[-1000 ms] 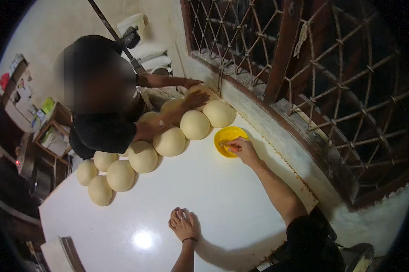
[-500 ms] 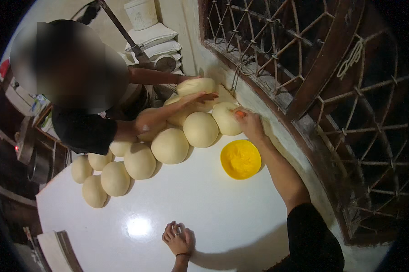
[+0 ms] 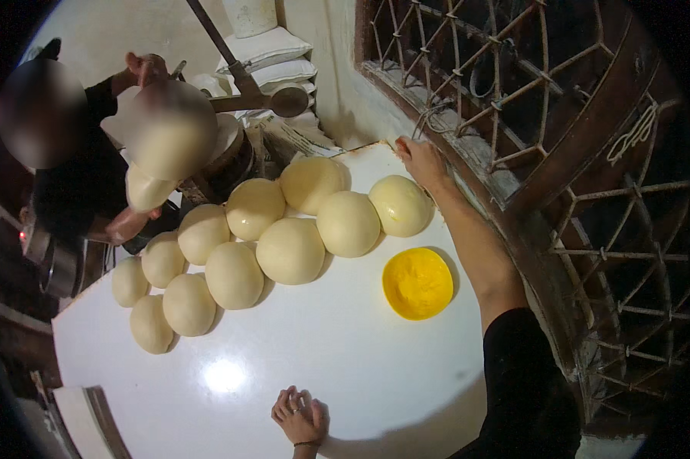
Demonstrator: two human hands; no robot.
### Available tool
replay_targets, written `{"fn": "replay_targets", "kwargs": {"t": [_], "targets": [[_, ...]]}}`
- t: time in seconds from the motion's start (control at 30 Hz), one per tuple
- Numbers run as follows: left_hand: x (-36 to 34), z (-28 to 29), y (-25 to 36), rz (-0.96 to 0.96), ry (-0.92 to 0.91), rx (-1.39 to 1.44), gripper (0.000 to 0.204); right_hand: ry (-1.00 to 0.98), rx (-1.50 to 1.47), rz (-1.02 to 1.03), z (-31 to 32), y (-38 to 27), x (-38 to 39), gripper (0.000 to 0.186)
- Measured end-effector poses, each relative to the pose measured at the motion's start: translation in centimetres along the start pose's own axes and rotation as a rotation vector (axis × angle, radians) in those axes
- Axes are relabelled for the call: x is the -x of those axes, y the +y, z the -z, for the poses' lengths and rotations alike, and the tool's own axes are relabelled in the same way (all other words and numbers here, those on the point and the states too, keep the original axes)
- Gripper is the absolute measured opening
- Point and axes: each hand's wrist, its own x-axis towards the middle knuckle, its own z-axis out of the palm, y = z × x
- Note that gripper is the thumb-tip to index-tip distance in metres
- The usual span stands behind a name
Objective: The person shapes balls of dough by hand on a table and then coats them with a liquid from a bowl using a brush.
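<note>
My left hand [image 3: 299, 415] rests on the near part of the white table [image 3: 345, 359], fingers curled under, holding nothing. My right hand [image 3: 419, 158] reaches across to the table's far corner by the window ledge, fingers stretched out and touching the edge, just beyond the rightmost dough ball [image 3: 401, 205]. Several round pale dough balls [image 3: 290, 249] lie in rows across the table. A yellow bowl [image 3: 417, 283] of yellow stuff sits below my right forearm's left side. Across the table a person in black [image 3: 77, 183] holds up a large piece of dough [image 3: 169, 134].
A window with a wooden lattice grille [image 3: 559, 130] runs along the right side. White sacks [image 3: 272, 53] are stacked at the back. A metal rod with a round end [image 3: 283, 101] crosses behind the dough. Metal vessels [image 3: 54, 264] stand at the left.
My right hand left the yellow bowl, passed the rightmost dough ball and now reaches the far corner. The other person lifted a piece of dough off the table. My left hand stayed put.
</note>
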Motion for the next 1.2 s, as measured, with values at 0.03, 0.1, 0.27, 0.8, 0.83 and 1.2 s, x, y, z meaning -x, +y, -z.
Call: {"fn": "replay_targets", "kwargs": {"t": [0.03, 0.1, 0.27, 0.8, 0.83, 1.2], "targets": [[-0.1, -0.1, -0.1, -0.005, 0.002, -0.010, 0.042, -0.191, -0.023, 0.041, 0.1, -1.1, 0.3, 0.030], [0.3, 0.1, -0.6, 0.004, 0.012, -0.045, 0.043, -0.435, -0.157, 0.122, 0.3, -5.5, 2.7, 0.028], [0.5, -1.0, -1.6, 0.016, -0.008, -0.005, 0.040, -0.141, -0.212, -0.342, 1.2, 0.9, 4.7, 0.021], [0.9, 0.2, -1.1, -0.025, 0.043, -0.047, 0.049, 0.010, -0.499, -0.027, 6.9, -9.1, 22.7, 0.015], [0.9, 0.2, -1.1, -0.024, 0.054, -0.058, 0.050, -0.120, -0.365, -0.049, 6.4, -8.2, 24.7, 0.014], [-0.1, 0.5, -1.4, -0.023, 0.005, 0.003, 0.044, -0.062, -0.358, 0.092, -0.5, -13.1, 14.4, 0.017]]}}
